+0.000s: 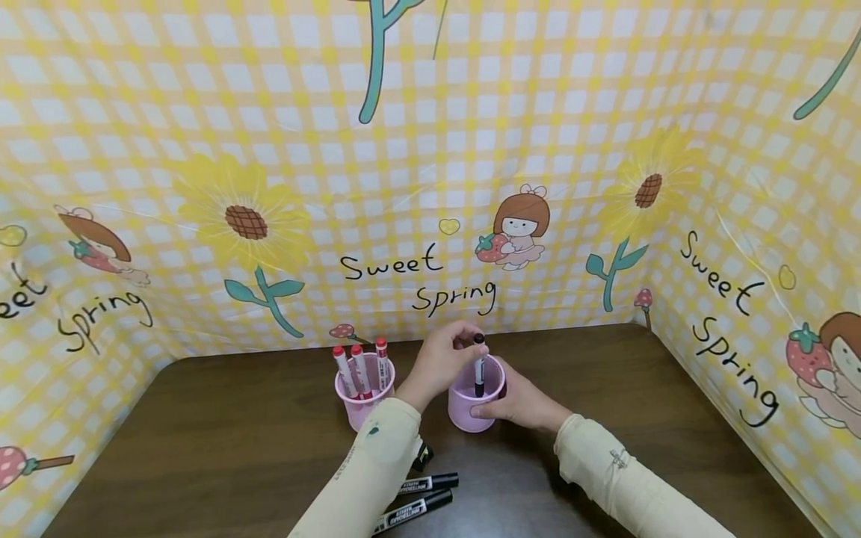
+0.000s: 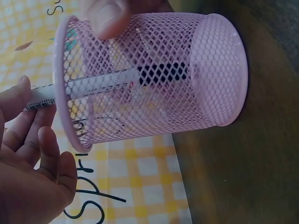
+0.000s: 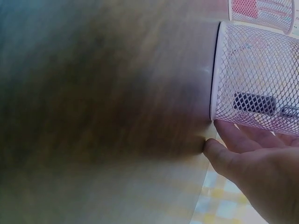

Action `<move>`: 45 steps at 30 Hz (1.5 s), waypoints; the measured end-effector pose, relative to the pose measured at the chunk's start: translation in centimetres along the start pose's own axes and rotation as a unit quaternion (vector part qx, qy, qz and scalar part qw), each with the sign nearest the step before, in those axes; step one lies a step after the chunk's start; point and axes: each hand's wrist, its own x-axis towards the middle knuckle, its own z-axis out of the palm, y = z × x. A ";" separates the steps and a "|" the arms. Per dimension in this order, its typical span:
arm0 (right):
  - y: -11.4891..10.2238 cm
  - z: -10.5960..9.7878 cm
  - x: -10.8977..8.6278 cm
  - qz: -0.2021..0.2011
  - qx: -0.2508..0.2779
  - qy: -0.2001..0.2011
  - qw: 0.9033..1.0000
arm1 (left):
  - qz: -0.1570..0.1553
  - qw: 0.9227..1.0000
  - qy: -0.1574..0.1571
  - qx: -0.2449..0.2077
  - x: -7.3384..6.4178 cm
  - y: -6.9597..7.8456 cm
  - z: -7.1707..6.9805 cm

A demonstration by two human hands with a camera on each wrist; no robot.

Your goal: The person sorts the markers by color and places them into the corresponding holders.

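One black marker (image 1: 480, 371) upright inside right pink cup (image 1: 466, 415)! Left hand (image 1: 447, 359) pinches top, right hand (image 1: 528, 402) grips cup's right side. Insertion step, seemingly; next calls for loosening pinch. Left cup (image 1: 359, 412) holds red-capped markers (image 1: 361, 371).

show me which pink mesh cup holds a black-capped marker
The round pink mesh cup gripped by the right hand: the left hand pinches a white black-capped marker in it. The other pink mesh cup holds three red-capped white markers.

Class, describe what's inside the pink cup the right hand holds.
Inside the cup is a marker, its top above the rim; the left hand covers part of its barrel.
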 end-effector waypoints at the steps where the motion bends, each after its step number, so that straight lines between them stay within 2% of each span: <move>1: 0.0 0.0 0.0 0.000 0.000 0.000 1.000 | -0.002 1.000 -0.001 0.003 0.0 -0.1 0.1; 7: 0.2 0.2 0.1 0.001 0.000 0.001 1.000 | -0.012 1.000 -0.006 0.012 -0.1 -0.5 0.3; 23: 0.3 0.2 0.2 -0.002 0.003 -0.001 1.000 | -0.003 1.000 -0.019 0.022 0.0 -0.4 0.6; 34: 0.2 0.3 0.3 -0.008 -0.002 -0.001 1.000 | -0.017 0.999 -0.020 0.033 0.2 -0.8 0.9; 41: 0.1 0.2 0.2 -0.005 0.005 -0.003 1.000 | -0.021 0.999 -0.023 0.024 0.0 -0.7 0.6; 45: 0.3 0.1 0.0 0.001 0.005 0.001 1.000 | -0.007 1.000 -0.020 0.021 -0.4 -0.2 -0.1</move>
